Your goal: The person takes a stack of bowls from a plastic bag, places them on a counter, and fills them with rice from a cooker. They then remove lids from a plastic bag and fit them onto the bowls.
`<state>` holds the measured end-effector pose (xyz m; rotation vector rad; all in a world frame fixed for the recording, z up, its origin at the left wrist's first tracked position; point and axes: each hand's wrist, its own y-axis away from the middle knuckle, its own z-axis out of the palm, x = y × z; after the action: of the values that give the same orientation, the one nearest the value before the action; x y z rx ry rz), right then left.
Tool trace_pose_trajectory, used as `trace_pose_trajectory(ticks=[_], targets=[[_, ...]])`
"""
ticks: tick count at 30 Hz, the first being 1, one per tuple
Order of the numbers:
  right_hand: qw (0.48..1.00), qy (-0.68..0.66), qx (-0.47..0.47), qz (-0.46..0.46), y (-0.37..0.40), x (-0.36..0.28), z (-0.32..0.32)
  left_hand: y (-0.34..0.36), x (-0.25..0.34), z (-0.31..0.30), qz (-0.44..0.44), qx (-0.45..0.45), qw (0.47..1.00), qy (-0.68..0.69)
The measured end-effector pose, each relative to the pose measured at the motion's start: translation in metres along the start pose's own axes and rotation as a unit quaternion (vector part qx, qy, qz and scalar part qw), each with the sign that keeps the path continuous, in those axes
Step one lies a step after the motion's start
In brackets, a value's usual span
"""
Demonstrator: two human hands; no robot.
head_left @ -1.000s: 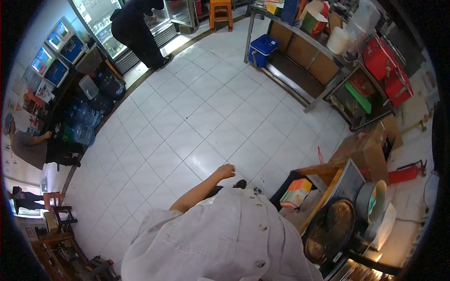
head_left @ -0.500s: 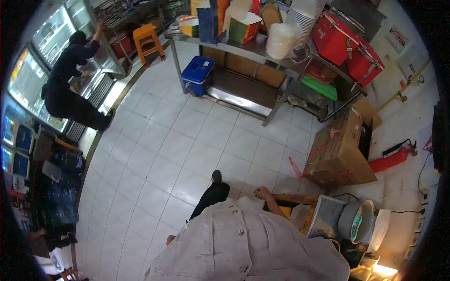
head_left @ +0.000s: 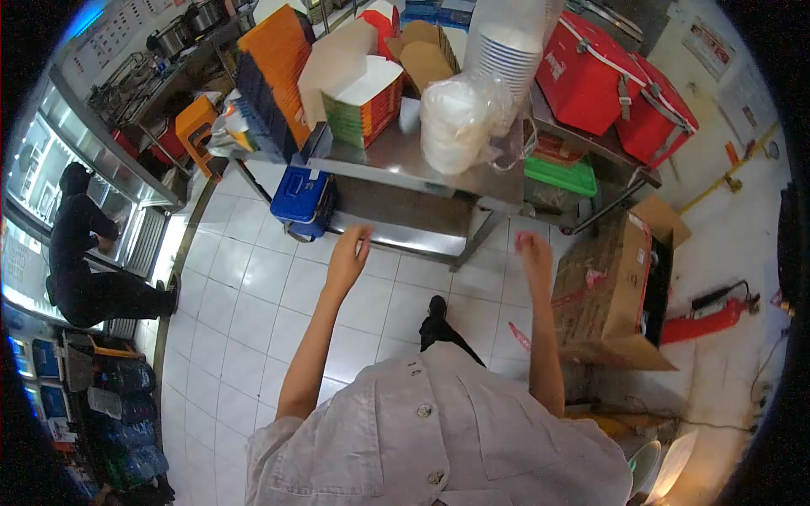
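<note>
My left hand [head_left: 348, 257] is raised over the floor, in front of the steel table [head_left: 407, 131]. Its fingers are apart and hold nothing. My right hand [head_left: 533, 255] is raised farther right, slightly blurred, with loosely bent fingers and nothing visible in them. Neither hand appears to touch the table. On the tabletop stand green-and-orange paper food boxes [head_left: 369, 105], a stack of orange and dark blue cartons [head_left: 283, 72], and white tubs in a clear plastic bag [head_left: 451, 126]. A tall stack of white bowls [head_left: 508, 59] rises behind the bag.
A blue cooler box [head_left: 301, 201] stands on the floor by the table. Red cooler bags [head_left: 586, 74] rest at the right. An open cardboard box [head_left: 595, 295] and a fire extinguisher [head_left: 709, 320] are near the right wall. At left, a person [head_left: 76, 244] leans into a lit fridge.
Both my hands have come up and forward from beside my body. The table and its boxes are nearer. The low shelf on my right has mostly passed out of view.
</note>
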<state>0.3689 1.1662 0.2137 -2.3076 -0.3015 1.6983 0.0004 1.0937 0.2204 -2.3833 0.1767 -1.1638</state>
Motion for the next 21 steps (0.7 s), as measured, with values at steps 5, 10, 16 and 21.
trace_pose_trajectory(ticks=[5, 10, 16, 21], targets=[[0.987, -0.046, -0.075, -0.135, -0.182, -0.141, 0.031, -0.172, 0.083, 0.035, 0.143, 0.046, 0.988, -0.035], [0.912, 0.133, -0.281, -0.267, -0.276, -0.135, 0.102, -0.236, 0.054, 0.073, 0.196, -0.028, 0.966, -0.168], [0.824, 0.272, -0.452, -0.208, -0.285, -0.135, 0.121, -0.190, 0.011, 0.119, 0.149, 0.139, 0.972, -0.119], [0.832, 0.257, -0.453, -0.192, -0.277, -0.129, 0.119, -0.181, -0.009, 0.149, 0.094, 0.101, 0.979, -0.152]])
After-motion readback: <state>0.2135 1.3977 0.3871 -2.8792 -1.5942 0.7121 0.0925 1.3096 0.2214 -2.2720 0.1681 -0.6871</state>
